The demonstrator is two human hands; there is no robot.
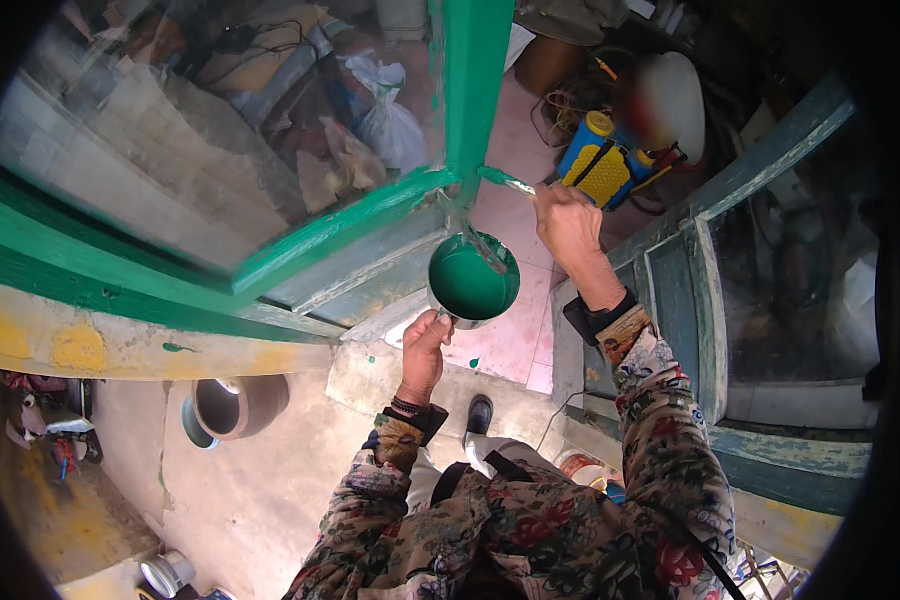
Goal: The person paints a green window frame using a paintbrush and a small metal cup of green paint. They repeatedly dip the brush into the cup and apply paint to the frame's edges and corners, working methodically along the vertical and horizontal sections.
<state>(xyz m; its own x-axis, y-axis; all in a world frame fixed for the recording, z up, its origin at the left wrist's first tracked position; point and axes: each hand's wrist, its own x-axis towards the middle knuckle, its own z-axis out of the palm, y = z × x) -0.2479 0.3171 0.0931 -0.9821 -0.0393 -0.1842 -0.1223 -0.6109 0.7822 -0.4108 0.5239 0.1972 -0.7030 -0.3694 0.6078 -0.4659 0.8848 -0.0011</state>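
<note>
My left hand [425,352] is closed round the handle of a metal mug [456,318], which holds green paint [473,280]. In my right hand [570,230] is a paintbrush [519,186], its green-coated bristles at the edge of a door frame [470,90]. Fresh green covers that upright and the rail [350,225] below the glass. The lower panel [360,280] is still old, worn grey-blue wood. A thin grey strip [478,240] crosses over the mug's far rim; I cannot tell what it is.
At right stands another door leaf [695,310] with peeling paint. Beyond the doorway are a blue and yellow sprayer tank [598,165] and loose cords. A round clay pot [240,405] lies on the ground at left. Green drips [474,363] spot the pink floor tiles. My shoe [480,413] is by the sill.
</note>
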